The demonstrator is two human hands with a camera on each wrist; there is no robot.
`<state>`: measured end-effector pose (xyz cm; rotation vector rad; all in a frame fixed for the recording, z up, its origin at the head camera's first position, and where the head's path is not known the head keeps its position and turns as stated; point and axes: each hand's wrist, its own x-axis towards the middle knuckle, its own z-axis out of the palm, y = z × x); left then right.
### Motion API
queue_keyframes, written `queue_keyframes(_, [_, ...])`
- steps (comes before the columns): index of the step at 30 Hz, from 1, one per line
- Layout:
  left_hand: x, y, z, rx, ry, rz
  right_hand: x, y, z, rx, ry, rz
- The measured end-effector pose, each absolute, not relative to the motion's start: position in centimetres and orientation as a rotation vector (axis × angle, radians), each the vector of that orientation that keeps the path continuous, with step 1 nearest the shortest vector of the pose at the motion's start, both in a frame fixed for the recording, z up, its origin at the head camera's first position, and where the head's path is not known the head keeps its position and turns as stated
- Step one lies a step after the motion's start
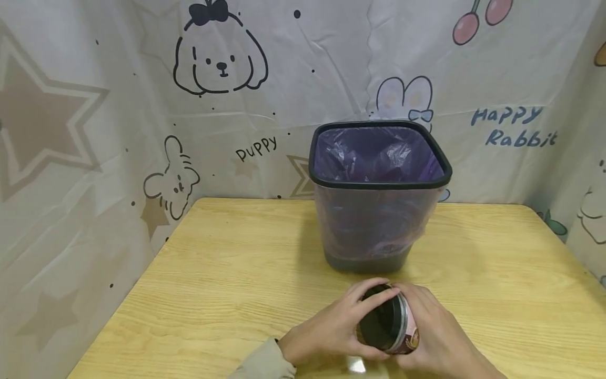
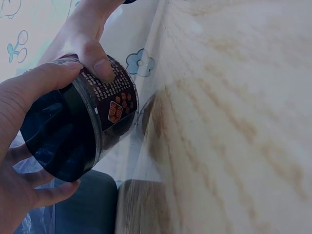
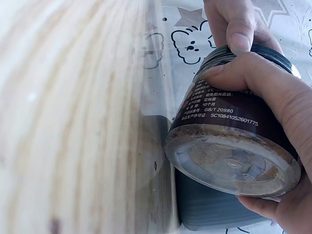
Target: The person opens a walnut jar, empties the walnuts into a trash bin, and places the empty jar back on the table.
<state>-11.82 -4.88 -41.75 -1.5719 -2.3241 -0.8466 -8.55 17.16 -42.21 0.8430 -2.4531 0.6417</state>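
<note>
Both hands hold a clear plastic jar [image 3: 219, 114] with a dark printed label, tilted on its side close over the table. The left hand [image 1: 338, 323] grips the black lid [image 1: 381, 321], its fingers spread round the rim. Around the jar's body curls the right hand [image 1: 435, 331], with the thumb lying over the label. Crumbly brown residue shows inside the clear base [image 3: 234, 163] in the right wrist view. In the left wrist view, the lid [image 2: 58, 131] faces the left palm and sits on the jar.
Just beyond the hands, a bin [image 1: 364, 266] with a black rim and a purple bag liner [image 1: 374, 152] stands on the wood-grain table [image 1: 227, 273]. A printed cloth [image 1: 293, 95] hangs behind and along both sides.
</note>
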Motion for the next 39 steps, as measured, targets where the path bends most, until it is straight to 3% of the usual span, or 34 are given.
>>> queue_keyframes(39, [-11.83,-5.05,-41.8,-1.555,-2.358,-0.908,-8.5,16.93,-42.23,0.826,-2.475,0.633])
